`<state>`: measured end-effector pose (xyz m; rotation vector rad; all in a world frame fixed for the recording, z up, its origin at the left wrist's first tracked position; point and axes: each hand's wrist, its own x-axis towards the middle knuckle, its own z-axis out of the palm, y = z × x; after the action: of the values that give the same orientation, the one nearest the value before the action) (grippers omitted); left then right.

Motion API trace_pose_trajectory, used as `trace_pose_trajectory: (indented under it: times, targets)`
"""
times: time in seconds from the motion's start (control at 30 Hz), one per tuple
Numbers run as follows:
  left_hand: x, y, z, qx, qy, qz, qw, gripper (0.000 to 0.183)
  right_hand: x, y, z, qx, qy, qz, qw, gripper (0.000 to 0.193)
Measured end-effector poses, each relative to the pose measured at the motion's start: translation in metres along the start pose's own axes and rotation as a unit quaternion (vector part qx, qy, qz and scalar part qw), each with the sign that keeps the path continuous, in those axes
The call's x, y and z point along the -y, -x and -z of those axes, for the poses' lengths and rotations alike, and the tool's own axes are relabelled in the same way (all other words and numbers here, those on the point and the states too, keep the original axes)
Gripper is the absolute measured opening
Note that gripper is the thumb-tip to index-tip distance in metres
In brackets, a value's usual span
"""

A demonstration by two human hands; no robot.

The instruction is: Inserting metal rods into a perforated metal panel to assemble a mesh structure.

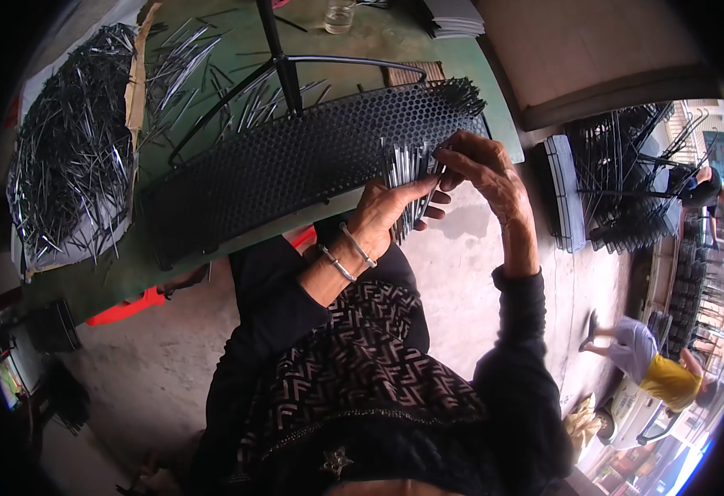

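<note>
My left hand (387, 207), with two bracelets at its wrist, is closed round a bundle of thin dark, shiny sticks (403, 169) that stand roughly upright. At the bundle's right edge, the fingers of my right hand (484, 165) pinch the upper part of a thin stick. Just beyond both hands lies a long black rack (296, 157) full of small holes, like a honeycomb. Many short stick ends (463, 97) rise close together from its far right end.
A large heap of similar sticks (72, 140) fills a lined open box at left. Loose sticks (181, 62) lie scattered on the green table (234, 45). A black metal stand (283, 70) rises behind the rack. A glass (339, 15) stands farther back. Another person (651, 360) is at far right.
</note>
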<state>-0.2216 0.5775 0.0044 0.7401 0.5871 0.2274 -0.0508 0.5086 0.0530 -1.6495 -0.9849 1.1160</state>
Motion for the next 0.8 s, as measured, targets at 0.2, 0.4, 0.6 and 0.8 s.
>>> trace_pose_trajectory:
  times: [0.2, 0.4, 0.6, 0.8]
  targets:
    - [0.006, -0.009, 0.006, 0.004, 0.086, 0.038, 0.996, 0.038, -0.002, 0.002, 0.016, -0.238, 0.079, 0.092, 0.964, 0.017]
    - [0.009, -0.011, 0.002, 0.009, 0.141, 0.06, 0.988, 0.031, -0.031, -0.033, 0.034, -0.424, 0.194, 0.216, 0.858, 0.007]
    - [0.009, -0.008, 0.004, -0.004, 0.084, 0.059, 0.995, 0.032, -0.038, -0.038, 0.037, -0.431, 0.24, 0.179, 0.851, 0.01]
    - [0.006, -0.004, -0.003, -0.011, 0.069, 0.035, 0.997, 0.025, -0.025, -0.035, 0.045, -0.401, 0.224, 0.153, 0.875, 0.013]
